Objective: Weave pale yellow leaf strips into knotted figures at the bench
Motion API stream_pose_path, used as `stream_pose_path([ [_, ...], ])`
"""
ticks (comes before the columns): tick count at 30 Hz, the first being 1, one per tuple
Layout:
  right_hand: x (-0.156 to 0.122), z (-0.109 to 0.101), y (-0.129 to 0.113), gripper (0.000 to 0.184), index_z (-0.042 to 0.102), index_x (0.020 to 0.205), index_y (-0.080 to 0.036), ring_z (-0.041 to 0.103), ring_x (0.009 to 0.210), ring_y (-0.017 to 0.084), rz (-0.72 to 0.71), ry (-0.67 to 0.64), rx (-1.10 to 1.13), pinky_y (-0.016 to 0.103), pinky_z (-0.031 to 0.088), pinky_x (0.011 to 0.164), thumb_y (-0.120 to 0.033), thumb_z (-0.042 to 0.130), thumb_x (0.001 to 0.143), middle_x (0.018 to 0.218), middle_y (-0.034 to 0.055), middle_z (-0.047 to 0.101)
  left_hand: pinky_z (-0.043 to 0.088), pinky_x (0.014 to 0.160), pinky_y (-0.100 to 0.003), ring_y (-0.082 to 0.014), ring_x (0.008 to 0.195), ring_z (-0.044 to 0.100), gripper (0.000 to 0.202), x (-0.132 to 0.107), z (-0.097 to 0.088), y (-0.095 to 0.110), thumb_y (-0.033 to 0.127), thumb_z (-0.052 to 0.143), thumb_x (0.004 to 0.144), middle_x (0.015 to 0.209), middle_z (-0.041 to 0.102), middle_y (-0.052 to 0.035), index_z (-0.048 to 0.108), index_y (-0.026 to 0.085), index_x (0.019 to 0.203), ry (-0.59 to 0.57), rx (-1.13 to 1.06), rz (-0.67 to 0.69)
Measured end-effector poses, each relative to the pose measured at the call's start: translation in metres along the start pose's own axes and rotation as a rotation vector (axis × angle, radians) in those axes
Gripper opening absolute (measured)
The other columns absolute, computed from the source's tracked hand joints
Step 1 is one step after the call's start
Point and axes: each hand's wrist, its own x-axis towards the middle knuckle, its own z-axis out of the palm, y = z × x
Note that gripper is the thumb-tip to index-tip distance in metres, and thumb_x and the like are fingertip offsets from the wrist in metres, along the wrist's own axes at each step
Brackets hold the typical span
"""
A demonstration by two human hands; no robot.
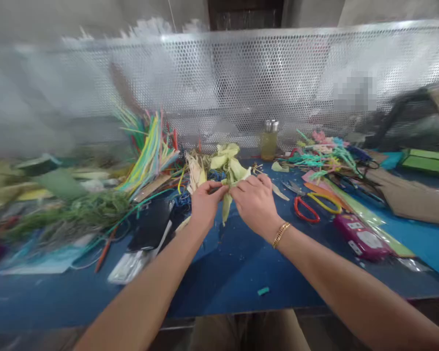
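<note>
Over the middle of the blue table, both hands meet at a pale green flower with husk-like petals. My left hand pinches its base between thumb and fingertips. My right hand is closed on the other side of the base, knuckles up, with its fingertips partly hidden. Petals stand up above the fingers, and a leaf-like strip hangs below them. Just behind my left hand lie dry, pale husks. Scissors with one red and one yellow handle lie to the right of my right hand.
Left stand many coloured stems beside blurred greenery and a black phone-like slab. A silver-capped bottle is behind. Right are pastel twisted stems, a purple case and brown cardboard. Perforated metal backs the table.
</note>
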Motion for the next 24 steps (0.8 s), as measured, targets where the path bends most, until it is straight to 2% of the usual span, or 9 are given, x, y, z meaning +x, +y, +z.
stream_pose_path([
  [2, 0.001, -0.004, 0.002, 0.018, 0.065, 0.084, -0.021, 0.053, 0.099, 0.022, -0.008, 0.04, 0.068, 0.041, 0.026, 0.091, -0.021, 0.051, 0.095, 0.1, 0.0047, 0.07, 0.042, 0.059, -0.024, -0.0107, 0.058, 0.053, 0.026, 0.002, -0.003, 0.004, 0.031, 0.081, 0.056, 0.062, 0.062, 0.002, 0.067, 0.015, 0.071, -0.031, 0.056, 0.017],
  [4, 0.002, -0.005, 0.005, 0.017, 0.066, 0.087, -0.022, 0.054, 0.103, 0.021, 0.022, 0.055, 0.146, 0.041, 0.024, 0.094, -0.023, 0.051, 0.096, 0.106, 0.0037, 0.07, 0.042, 0.059, -0.024, -0.0111, 0.058, 0.054, 0.026, 0.003, -0.006, 0.007, 0.032, 0.082, 0.056, 0.063, 0.064, 0.0008, 0.067, 0.015, 0.069, -0.089, 0.089, 0.011],
  [10, 0.004, 0.0, 0.018, 0.01, 0.067, 0.08, -0.022, 0.06, 0.076, 0.016, 0.249, 0.003, 0.399, 0.039, 0.027, 0.093, -0.025, 0.062, 0.088, 0.077, -0.0009, 0.07, 0.048, 0.067, -0.028, -0.014, 0.066, 0.06, 0.026, 0.003, -0.011, 0.014, 0.032, 0.082, 0.059, 0.069, 0.067, -0.0024, 0.069, 0.015, 0.073, -0.321, 0.112, -0.058],
  [16, 0.005, 0.005, 0.023, 0.007, 0.066, 0.075, -0.02, 0.061, 0.072, 0.015, 0.366, -0.01, 0.596, 0.033, 0.037, 0.08, -0.022, 0.066, 0.082, 0.077, 0.0005, 0.071, 0.048, 0.07, -0.027, -0.0131, 0.071, 0.059, 0.022, 0.002, -0.012, 0.018, 0.037, 0.073, 0.073, 0.075, 0.067, -0.0027, 0.07, 0.016, 0.081, -0.413, 0.148, 0.011],
  [21, 0.006, 0.009, 0.024, 0.009, 0.063, 0.069, -0.019, 0.059, 0.067, 0.014, 0.436, -0.055, 0.717, 0.028, 0.04, 0.065, -0.019, 0.066, 0.078, 0.071, 0.0012, 0.068, 0.041, 0.057, -0.024, -0.01, 0.059, 0.052, 0.027, 0.0, -0.013, 0.018, 0.032, 0.081, 0.063, 0.067, 0.061, 0.0016, 0.066, 0.017, 0.078, -0.39, 0.281, 0.061],
  [24, 0.006, 0.009, 0.025, 0.005, 0.064, 0.072, -0.019, 0.06, 0.067, 0.013, 0.461, -0.099, 0.836, 0.027, 0.043, 0.065, -0.019, 0.067, 0.076, 0.072, 0.0013, 0.069, 0.037, 0.052, -0.024, -0.0088, 0.053, 0.048, 0.024, 0.0, -0.015, 0.018, 0.032, 0.079, 0.066, 0.061, 0.057, 0.0036, 0.063, 0.017, 0.075, -0.415, 0.326, 0.054],
])
